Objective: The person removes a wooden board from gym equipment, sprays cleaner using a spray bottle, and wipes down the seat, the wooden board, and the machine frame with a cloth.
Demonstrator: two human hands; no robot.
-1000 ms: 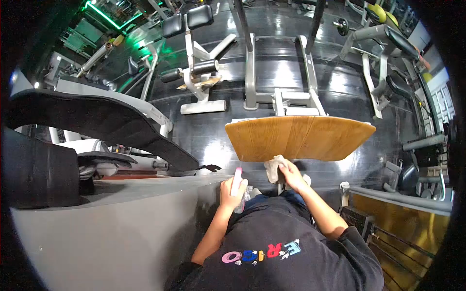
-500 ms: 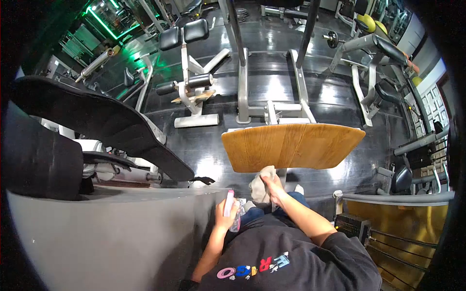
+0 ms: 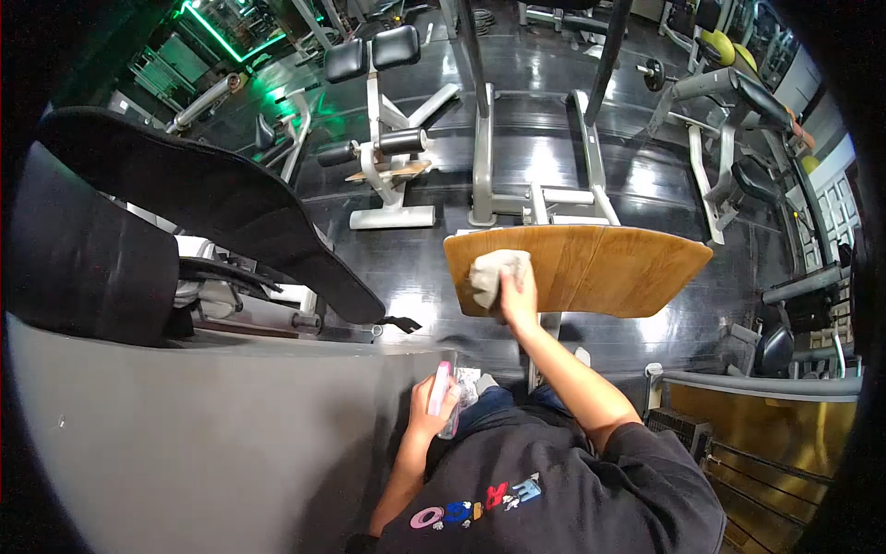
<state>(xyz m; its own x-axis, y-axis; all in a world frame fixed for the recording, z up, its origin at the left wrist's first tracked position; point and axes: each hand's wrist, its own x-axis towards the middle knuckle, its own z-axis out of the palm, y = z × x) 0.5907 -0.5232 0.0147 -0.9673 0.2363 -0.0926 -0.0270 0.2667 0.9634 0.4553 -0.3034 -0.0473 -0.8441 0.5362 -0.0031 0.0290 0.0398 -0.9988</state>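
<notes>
My right hand point(image 3: 519, 297) is closed round a crumpled whitish cloth point(image 3: 498, 275), which lies against the left part of a wooden board point(image 3: 600, 268). This board is a wide, wood-grained platform on a metal gym machine. Lower down and to the left, my left hand point(image 3: 430, 406) grips a clear spray bottle point(image 3: 449, 425) with a pink-and-white top. The bottle is upright near my waist, apart from the board. My fingers hide part of its body.
A grey panel point(image 3: 203, 425) fills the lower left, with a black padded belt point(image 3: 212, 203) above it. Beyond the board stand a padded bench machine point(image 3: 392, 171) and metal frame posts point(image 3: 484, 166). At lower right is a gold-coloured panel point(image 3: 766, 429) with rods.
My right hand has moved up and forward with the cloth, from the board's near edge onto its left surface. My left hand still holds the bottle. The view has shifted slightly.
</notes>
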